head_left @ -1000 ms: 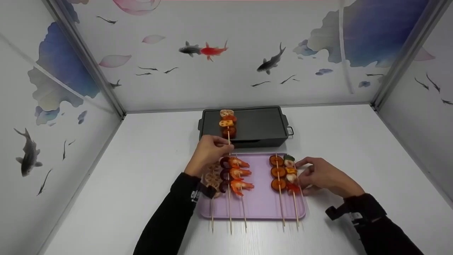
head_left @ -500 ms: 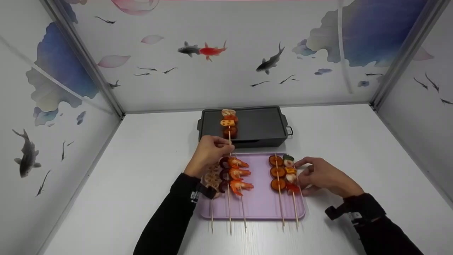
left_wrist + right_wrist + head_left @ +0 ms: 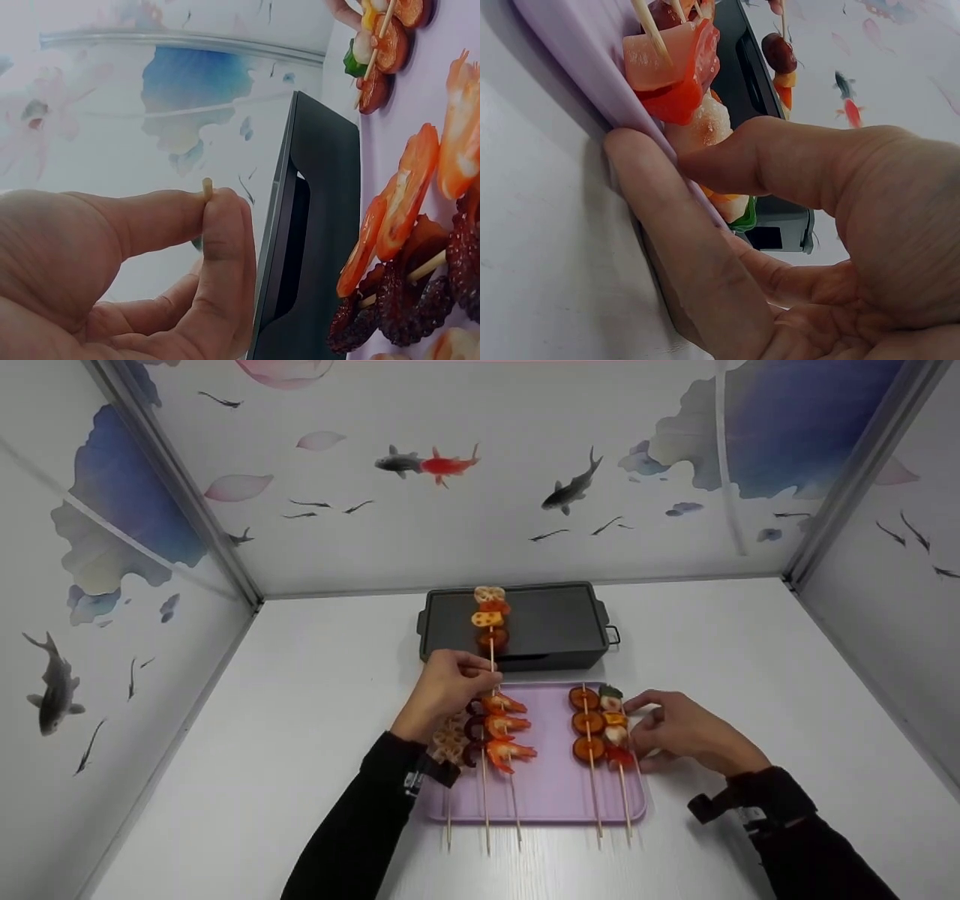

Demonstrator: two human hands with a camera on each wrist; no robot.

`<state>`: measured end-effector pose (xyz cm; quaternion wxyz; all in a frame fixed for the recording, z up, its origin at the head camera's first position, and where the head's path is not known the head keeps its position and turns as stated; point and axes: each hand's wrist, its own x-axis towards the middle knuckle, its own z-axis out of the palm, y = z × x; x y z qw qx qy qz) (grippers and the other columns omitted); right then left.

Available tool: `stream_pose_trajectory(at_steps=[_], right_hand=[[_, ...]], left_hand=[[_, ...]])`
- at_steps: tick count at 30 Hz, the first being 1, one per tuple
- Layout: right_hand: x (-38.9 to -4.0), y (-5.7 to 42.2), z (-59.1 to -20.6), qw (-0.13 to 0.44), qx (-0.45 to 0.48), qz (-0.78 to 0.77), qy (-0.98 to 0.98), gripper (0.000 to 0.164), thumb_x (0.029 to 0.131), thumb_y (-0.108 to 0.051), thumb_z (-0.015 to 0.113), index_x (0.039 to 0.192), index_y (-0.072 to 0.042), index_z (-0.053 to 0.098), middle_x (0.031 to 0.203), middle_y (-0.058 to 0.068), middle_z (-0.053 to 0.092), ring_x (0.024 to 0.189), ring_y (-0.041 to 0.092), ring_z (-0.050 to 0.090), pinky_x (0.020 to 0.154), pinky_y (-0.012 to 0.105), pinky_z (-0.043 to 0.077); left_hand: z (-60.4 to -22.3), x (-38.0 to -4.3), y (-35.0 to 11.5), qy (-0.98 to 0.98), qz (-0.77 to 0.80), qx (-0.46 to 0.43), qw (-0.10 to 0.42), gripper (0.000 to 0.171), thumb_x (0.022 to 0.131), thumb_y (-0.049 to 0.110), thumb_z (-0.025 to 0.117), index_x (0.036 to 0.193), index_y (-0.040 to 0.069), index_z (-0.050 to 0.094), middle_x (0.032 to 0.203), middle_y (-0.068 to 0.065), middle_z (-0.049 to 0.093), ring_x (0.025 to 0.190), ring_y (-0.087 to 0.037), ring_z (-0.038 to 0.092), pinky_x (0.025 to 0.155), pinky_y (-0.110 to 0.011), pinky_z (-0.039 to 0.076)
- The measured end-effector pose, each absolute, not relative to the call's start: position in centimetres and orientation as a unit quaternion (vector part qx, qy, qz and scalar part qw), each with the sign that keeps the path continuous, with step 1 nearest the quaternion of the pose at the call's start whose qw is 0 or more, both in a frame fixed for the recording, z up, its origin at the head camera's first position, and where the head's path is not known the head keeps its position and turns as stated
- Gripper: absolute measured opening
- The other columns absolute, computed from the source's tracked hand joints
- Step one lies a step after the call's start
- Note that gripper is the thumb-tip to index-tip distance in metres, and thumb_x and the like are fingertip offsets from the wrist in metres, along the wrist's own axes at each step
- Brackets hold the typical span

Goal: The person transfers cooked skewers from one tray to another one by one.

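Observation:
My left hand [image 3: 448, 690] pinches the wooden stick of a mixed food skewer [image 3: 489, 618] between thumb and fingers. Lotus root, an orange-red piece, a yellow piece and a round brown piece overlap the left part of the black grill plate [image 3: 555, 619]. The stick's cut end [image 3: 208, 187] pokes out above the fingertips in the left wrist view. My right hand [image 3: 694, 735] holds the right rim of the lilac tray [image 3: 551, 795], thumb on the inner side and fingers outside. Beside that thumb lies a vegetable-and-meat skewer [image 3: 616, 721].
On the tray's left lie a lotus root skewer [image 3: 448, 744], a dark octopus-like skewer [image 3: 474, 729] and a shrimp skewer [image 3: 510, 727]. A skewer of round brown slices [image 3: 587, 724] is at its right. Sticks overhang the front edge. Printed walls enclose the white table [image 3: 315, 720].
My left hand and its skewer have shifted slightly to the right over the grill plate. The right hand stays at the tray's rim.

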<state>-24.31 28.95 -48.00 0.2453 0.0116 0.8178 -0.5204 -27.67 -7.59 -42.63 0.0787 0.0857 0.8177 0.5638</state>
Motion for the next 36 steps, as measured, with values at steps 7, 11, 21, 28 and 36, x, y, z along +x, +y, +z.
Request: stream_pose_trajectory(at_steps=[7, 11, 21, 28, 36], right_hand=[[-24.2, 28.9, -47.9, 0.248, 0.016, -0.525, 0.814, 0.061, 0.084, -0.004, 0.076, 0.139, -0.005, 0.049, 0.105, 0.022, 0.061, 0.086, 0.031, 0.071, 0.074, 0.043, 0.061], [-24.2, 29.0, -47.9, 0.247, 0.016, -0.527, 0.813, 0.061, 0.085, -0.004, 0.075, 0.139, -0.005, 0.049, 0.104, 0.021, 0.06, 0.084, 0.031, 0.071, 0.074, 0.043, 0.061], [-24.2, 28.9, -47.9, 0.244, 0.014, -0.522, 0.817, 0.06, 0.085, -0.004, 0.075, 0.139, -0.006, 0.05, 0.103, 0.021, 0.061, 0.084, 0.03, 0.071, 0.073, 0.041, 0.061], [-24.3, 29.0, -48.1, 0.249, 0.016, -0.522, 0.816, 0.063, 0.085, -0.003, 0.076, 0.141, -0.006, 0.048, 0.105, 0.021, 0.059, 0.085, 0.03, 0.07, 0.073, 0.041, 0.061], [-24.4, 28.9, -47.9, 0.247, 0.017, -0.518, 0.819, 0.065, 0.084, -0.004, 0.077, 0.143, -0.007, 0.048, 0.106, 0.02, 0.059, 0.083, 0.029, 0.071, 0.072, 0.04, 0.061]], left_hand=[[-42.5, -27.0, -7.6, 0.828, 0.546, 0.105, 0.076, 0.022, 0.093, 0.025, 0.077, 0.105, 0.007, 0.074, 0.097, -0.009, 0.07, 0.084, -0.022, 0.067, 0.074, -0.038, 0.056], [-42.3, -26.3, -7.4, 0.816, 0.56, 0.111, 0.085, 0.022, 0.093, 0.024, 0.076, 0.106, 0.007, 0.072, 0.098, -0.009, 0.07, 0.085, -0.022, 0.067, 0.075, -0.042, 0.056], [-42.2, -24.8, -6.7, 0.804, 0.57, 0.134, 0.103, 0.022, 0.092, 0.023, 0.077, 0.107, 0.008, 0.071, 0.099, -0.008, 0.071, 0.09, -0.022, 0.069, 0.083, -0.05, 0.056], [-42.4, -23.9, -6.4, 0.812, 0.556, 0.143, 0.102, 0.025, 0.091, 0.026, 0.078, 0.106, 0.008, 0.071, 0.097, -0.006, 0.071, 0.087, -0.021, 0.069, 0.077, -0.04, 0.057], [-42.5, -22.6, -5.6, 0.817, 0.548, 0.145, 0.105, 0.021, 0.089, 0.025, 0.081, 0.101, 0.012, 0.071, 0.092, -0.003, 0.072, 0.084, -0.016, 0.069, 0.072, -0.031, 0.056]])
